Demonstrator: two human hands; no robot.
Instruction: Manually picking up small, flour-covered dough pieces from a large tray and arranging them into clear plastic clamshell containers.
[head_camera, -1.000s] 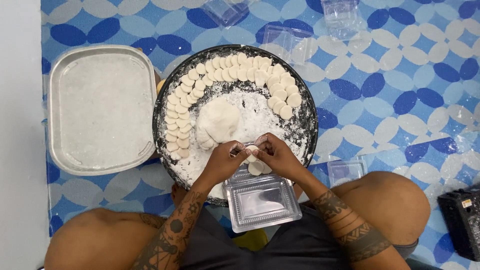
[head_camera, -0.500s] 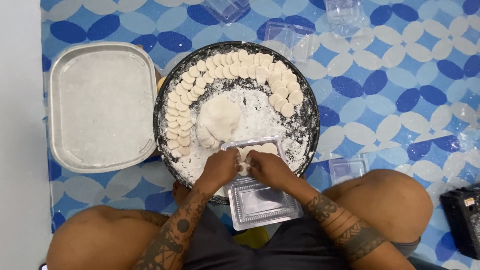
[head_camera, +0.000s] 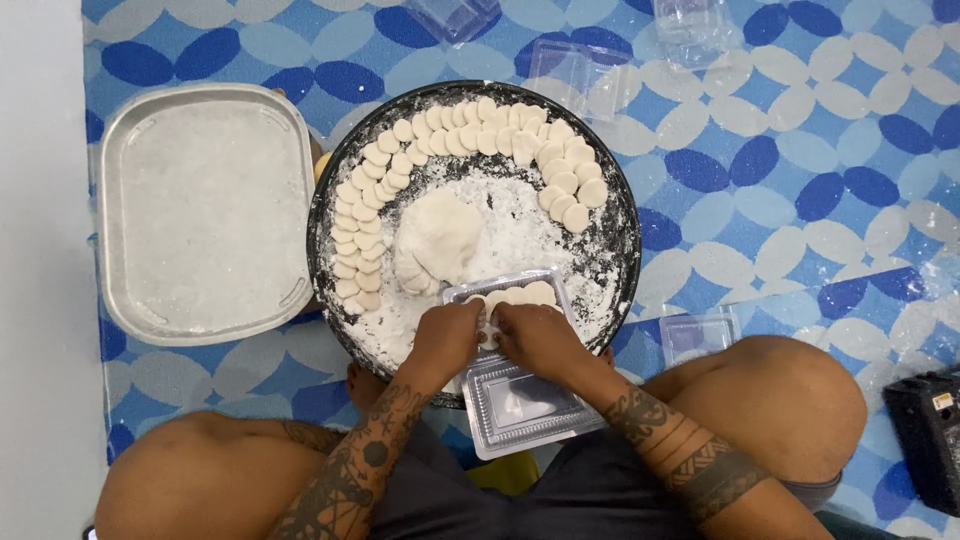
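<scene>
From up here I look straight down at my two hands, meeting over the near edge of the round dark tray (head_camera: 335, 190). My left hand (head_camera: 447, 338) and my right hand (head_camera: 537, 338) sit knuckle to knuckle, fingers curled in narrow, pinching a small piece of white dough (head_camera: 490, 325) between them; it is mostly hidden by my fingers, so I cannot tell its shape. They work right at the front rim of a clear plastic container (head_camera: 505, 290) that rests on the floured tray, with a few pale dough discs (head_camera: 530, 293) already lying inside it. Its hinged lid (head_camera: 520, 408) hangs open toward me, over my lap.

The tray is dusted with flour. A lump of dough (head_camera: 437, 240) sits near the middle, just left of the container. A curved row of flat dough rounds (head_camera: 470, 135) runs along the left and far rim, overlapping one another.

To the left of the round tray, touching or nearly touching it, lies a rectangular metal pan (head_camera: 205, 210) with a thin white floury film. More empty clear containers (head_camera: 575, 75) lie on the blue patterned mat (head_camera: 800, 150) beyond the tray, and another one (head_camera: 698, 333) sits by my right knee. A black object (head_camera: 925, 435) is at the right edge
</scene>
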